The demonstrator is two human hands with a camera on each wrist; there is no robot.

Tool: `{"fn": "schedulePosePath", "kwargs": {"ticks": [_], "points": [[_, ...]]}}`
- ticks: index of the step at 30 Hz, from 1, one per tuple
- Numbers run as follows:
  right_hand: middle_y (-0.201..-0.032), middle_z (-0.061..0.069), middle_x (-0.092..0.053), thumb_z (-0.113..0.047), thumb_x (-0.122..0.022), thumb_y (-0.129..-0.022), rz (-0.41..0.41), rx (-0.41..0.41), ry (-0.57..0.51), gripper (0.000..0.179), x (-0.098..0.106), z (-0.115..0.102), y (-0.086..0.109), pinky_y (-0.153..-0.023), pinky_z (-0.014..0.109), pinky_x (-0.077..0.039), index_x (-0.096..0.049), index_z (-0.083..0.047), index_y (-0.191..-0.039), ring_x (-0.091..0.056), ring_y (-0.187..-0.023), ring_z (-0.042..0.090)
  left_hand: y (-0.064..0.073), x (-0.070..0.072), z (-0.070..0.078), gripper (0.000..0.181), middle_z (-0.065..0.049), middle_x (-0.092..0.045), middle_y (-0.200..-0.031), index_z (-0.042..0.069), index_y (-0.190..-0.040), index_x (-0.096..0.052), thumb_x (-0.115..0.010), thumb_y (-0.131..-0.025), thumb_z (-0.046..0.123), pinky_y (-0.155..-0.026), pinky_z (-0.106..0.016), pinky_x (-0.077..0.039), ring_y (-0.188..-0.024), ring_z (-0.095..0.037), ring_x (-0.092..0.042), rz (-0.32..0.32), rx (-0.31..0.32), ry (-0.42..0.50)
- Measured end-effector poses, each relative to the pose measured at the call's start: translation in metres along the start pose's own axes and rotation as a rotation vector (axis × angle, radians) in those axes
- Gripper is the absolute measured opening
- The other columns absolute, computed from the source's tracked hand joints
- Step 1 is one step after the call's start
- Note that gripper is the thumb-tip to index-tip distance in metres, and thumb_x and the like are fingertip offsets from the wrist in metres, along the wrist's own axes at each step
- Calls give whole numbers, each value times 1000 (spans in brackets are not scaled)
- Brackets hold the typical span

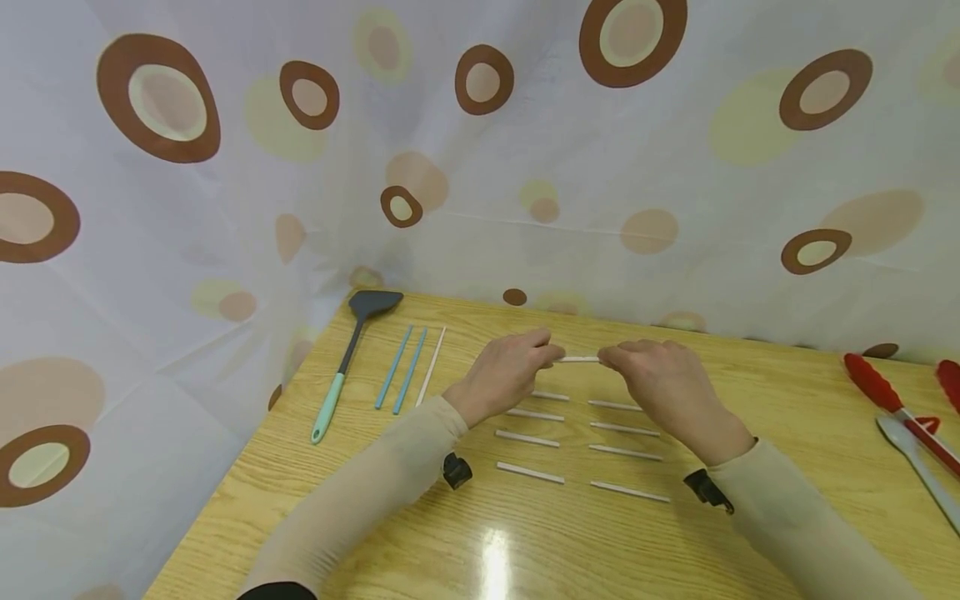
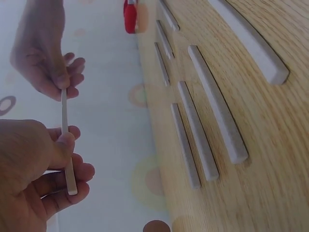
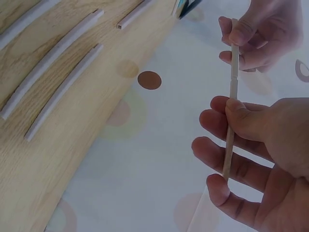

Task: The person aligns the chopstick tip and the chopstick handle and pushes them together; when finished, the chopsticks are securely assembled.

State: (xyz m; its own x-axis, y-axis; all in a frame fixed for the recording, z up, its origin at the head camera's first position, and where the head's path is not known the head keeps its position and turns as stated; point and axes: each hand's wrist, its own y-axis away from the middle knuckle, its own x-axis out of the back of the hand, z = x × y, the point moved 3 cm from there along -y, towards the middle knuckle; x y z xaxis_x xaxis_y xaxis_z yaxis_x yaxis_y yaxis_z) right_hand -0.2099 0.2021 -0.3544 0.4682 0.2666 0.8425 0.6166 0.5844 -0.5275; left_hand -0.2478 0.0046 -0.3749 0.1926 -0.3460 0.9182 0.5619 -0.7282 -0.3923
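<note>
Running up the counter (image 1: 420, 542) nearest us, white sticks (image 1: 530, 472) lie in two columns of four! Past them, the left hand (image 1: 504, 373) and right hand (image 1: 672, 393) both pinch one raised stick (image 1: 580, 359), thumbs against fingers, its middle bare between the hands. Off left, two blue sticks (image 1: 410, 372) and a lone white stick (image 1: 431, 367) lie beside the spatula (image 1: 349, 350), before the spotted cloth (image 1: 480, 250).

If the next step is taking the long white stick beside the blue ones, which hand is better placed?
Probably the left hand: it is nearer that long white stick, with the right hand farther off. Both hands pinch the held stick.
</note>
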Motion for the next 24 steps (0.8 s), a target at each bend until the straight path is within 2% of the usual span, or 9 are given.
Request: {"fn": "schedulePosePath", "kwargs": {"ticks": [7, 11, 16, 20, 24], "points": [[-81, 6, -72, 13, -77, -76, 39, 23, 4, 28, 1, 0, -1, -40, 33, -41, -74, -7, -96, -38, -41, 13, 0, -1, -2, 25, 0, -57, -93, 9, -112, -71, -63, -93, -6, -62, -18, -48, -79, -9, -62, 33, -39, 38], [-79, 6, -71, 19, -73, -74, 58, 37, -3, 33, 1, 0, -2, -43, 36, -44, -74, -6, -94, -47, -44, 17, 0, 2, -2, 25, -1, -57, -94, 7, -110, -70, -62, -92, -8, -64, -18, -48, -80, -10, -62, 29, -54, 42], [-77, 8, -69, 25, -69, -71, 58, 53, -37, 37, 1, 0, -5, -46, 36, -48, -71, -4, -95, -60, -56, 24, 0, 6, -3, 25, -3, -56, -93, 5, -109, -70, -62, -91, -10, -67, -19, -50, -80, -11, -62, 45, -57, 79], [-79, 9, -68, 26, -69, -70, 45, 61, -68, 39, 1, -2, -5, -46, 34, -48, -70, -2, -97, -63, -61, 25, 2, 7, -4, 22, -3, -55, -92, 4, -108, -70, -63, -92, -10, -69, -19, -50, -80, -11, -61, 49, -66, 118], [-83, 11, -68, 28, -70, -69, 19, 68, -128, 41, 2, -3, -4, -53, 35, -53, -69, 0, -98, -66, -69, 26, 3, 6, -4, 24, -3, -56, -93, 4, -108, -70, -61, -92, -11, -69, -18, -49, -80, -11, -61, 45, -88, 119]]}}
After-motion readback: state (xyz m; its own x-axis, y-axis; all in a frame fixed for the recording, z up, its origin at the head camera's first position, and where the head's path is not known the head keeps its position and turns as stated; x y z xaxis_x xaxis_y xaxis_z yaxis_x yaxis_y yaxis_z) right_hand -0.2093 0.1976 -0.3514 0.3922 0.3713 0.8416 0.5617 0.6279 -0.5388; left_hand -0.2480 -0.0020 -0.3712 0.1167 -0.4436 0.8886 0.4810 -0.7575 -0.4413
